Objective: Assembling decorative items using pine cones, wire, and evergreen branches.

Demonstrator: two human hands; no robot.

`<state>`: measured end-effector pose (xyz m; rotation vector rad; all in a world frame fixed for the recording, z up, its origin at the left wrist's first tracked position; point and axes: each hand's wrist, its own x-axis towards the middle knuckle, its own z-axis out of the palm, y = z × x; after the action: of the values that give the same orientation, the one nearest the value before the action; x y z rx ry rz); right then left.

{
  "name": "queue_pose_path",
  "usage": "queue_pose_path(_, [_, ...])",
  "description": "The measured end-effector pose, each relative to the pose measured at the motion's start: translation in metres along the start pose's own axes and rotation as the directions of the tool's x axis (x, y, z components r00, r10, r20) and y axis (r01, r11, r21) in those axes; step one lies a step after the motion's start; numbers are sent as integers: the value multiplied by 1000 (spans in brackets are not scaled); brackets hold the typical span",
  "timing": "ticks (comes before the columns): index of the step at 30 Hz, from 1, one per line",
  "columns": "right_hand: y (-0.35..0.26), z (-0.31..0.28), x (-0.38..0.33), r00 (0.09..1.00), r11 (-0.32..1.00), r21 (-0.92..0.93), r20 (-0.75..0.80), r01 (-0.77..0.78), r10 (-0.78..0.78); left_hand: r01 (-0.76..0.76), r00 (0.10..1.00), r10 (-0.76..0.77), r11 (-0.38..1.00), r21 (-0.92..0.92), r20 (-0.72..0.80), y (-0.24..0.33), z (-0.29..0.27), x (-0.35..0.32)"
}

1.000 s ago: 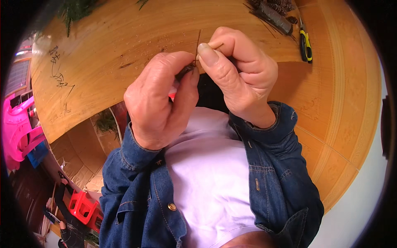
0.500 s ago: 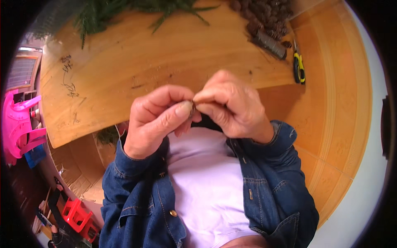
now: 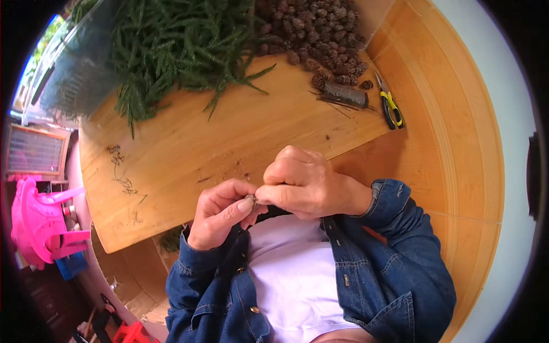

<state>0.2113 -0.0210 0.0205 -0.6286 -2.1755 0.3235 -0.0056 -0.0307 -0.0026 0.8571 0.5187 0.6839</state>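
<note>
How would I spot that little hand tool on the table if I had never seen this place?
Start at the wooden table and follow its far right edge, past the heap of brown pine cones. Just right of a dark bundle of wire lie the pliers. Their yellow and black handles set them apart from the brown and green things nearby.

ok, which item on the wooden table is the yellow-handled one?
The pliers at the table's right edge, beside the dark wire bundle. Only they have yellow grips; the pine cones are brown, the sprigs green.
</note>
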Motion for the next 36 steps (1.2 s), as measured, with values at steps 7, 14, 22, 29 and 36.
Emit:
queue_pose_path(7, [4, 5, 5, 988, 987, 63, 42, 146, -148, 11, 1000, -10, 1000, -20, 27, 0, -2, -5])
queue_pose_path(14, [10, 9, 4, 985, 988, 41, 73, 152, -155, 19, 998, -13, 996, 81, -67, 1, 6, -8])
queue_pose_path(22, [15, 3, 10, 970, 977, -38, 129, 211, -205, -164, 965, 218, 936, 311, -148, -7, 18, -3])
queue_pose_path(29, [14, -3, 15, 970, 982, -64, 180, 179, -165, -285, 902, 403, 824, 490, -153, -17, 19, 3])
queue_pose_path(36, [9, 6, 1, 982, 995, -101, 191, 22, -2, -320, 758, 650, 296, 900, 56, -23, 19, 13])
